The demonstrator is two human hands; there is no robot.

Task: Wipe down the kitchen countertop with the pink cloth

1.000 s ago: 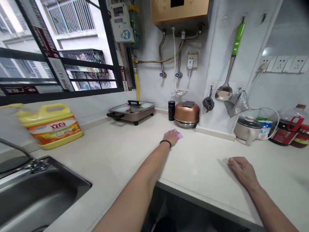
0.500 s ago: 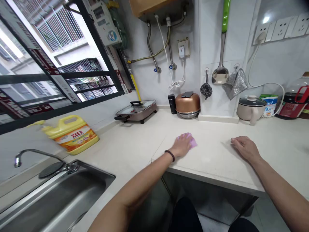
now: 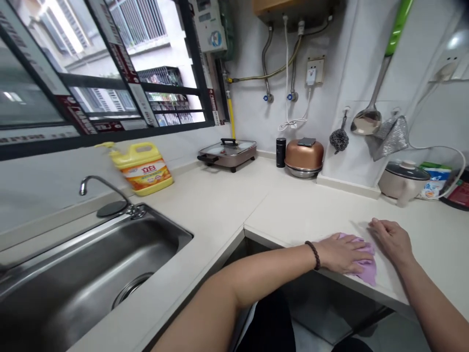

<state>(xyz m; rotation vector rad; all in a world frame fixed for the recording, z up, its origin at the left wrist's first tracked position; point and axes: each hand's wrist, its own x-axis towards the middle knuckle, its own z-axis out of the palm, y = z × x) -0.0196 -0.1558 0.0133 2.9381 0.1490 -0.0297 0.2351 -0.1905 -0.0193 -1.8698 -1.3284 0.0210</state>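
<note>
My left hand (image 3: pixel 342 253), a dark bead bracelet at its wrist, lies flat with fingers stretched out on a pink cloth (image 3: pixel 364 266), pressing it onto the pale countertop (image 3: pixel 293 210) near the front edge. A corner of the cloth hangs slightly past that edge. My right hand (image 3: pixel 392 239) rests palm down on the counter right beside the cloth, fingers spread, touching the cloth's far side.
A steel sink (image 3: pixel 91 274) with a tap (image 3: pixel 106 193) sits at left. A yellow detergent jug (image 3: pixel 144 168), electric grill pan (image 3: pixel 227 154), black cup (image 3: pixel 281 152), copper pot (image 3: pixel 304 157) and white cooker (image 3: pixel 403 181) line the back. Ladle (image 3: pixel 370 117) and scourer (image 3: pixel 339 139) hang on the wall.
My left hand has dragged the pink cloth toward me, from mid-counter to the front edge beside my right hand. The view has swung left, showing more of the sink.
</note>
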